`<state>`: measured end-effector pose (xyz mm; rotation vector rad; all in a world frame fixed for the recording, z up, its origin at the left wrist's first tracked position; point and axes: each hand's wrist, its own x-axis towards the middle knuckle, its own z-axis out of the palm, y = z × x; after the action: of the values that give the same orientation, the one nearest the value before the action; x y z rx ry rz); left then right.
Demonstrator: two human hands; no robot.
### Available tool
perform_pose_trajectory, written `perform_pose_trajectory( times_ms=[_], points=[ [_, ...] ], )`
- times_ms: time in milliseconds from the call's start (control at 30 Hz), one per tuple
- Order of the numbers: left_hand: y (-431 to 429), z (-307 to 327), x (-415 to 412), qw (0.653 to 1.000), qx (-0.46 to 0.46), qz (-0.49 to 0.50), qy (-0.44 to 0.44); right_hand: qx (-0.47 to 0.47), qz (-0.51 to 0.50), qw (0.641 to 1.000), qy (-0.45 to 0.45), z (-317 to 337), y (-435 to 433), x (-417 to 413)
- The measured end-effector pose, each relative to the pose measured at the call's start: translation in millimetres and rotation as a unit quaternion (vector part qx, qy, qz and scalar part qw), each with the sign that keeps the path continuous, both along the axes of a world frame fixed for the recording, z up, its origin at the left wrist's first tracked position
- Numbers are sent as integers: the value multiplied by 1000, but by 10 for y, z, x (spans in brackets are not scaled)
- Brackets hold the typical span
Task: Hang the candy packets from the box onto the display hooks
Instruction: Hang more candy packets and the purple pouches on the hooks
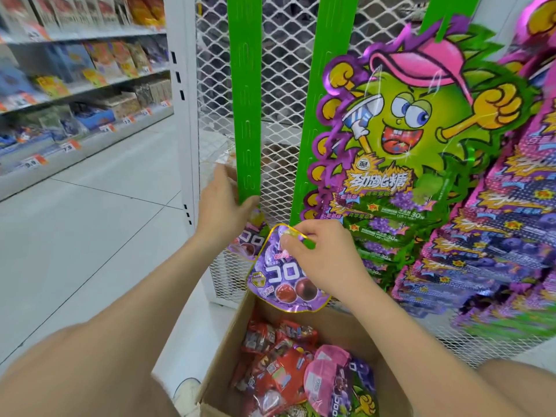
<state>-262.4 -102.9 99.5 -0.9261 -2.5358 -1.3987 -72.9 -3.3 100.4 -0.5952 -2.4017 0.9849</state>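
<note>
My left hand (224,206) grips the bottom end of a green hanging display strip (244,94) against the white mesh panel. My right hand (319,254) pinches the top of a purple grape candy packet (279,281), together with a small green tab, just below that strip. A second purple packet (249,240) hangs partly hidden behind my left hand. An open cardboard box (228,353) stands on the floor below, holding several red, pink and purple candy packets (288,374).
A second green strip (316,115) hangs to the right, beside a large green-and-purple cartoon candy bag (400,139) and stacks of purple packets (496,236). Store shelves (75,94) line the left aisle over white floor tiles.
</note>
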Motion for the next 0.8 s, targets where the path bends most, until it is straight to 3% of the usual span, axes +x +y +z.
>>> perform_pose_trajectory(
  times_ms=[100,267,333,567,800],
  points=[
    [-79,47,50,999,-19,-41,-3,5,13,1000,14,52,26,-52],
    [-286,231,278,965,84,-131,-213,-18,11,998,62,147,-4,-122],
    [-357,302,352,950,104,-154,-250,-11,10,997,81,198,-53,-141],
    [-453,429,480,930,148,-196,-274,-28,-8,990,137,293,-163,-194],
    [-514,469,472,921,118,-231,-289,-33,-27,990,136,329,-195,-193]
  ],
)
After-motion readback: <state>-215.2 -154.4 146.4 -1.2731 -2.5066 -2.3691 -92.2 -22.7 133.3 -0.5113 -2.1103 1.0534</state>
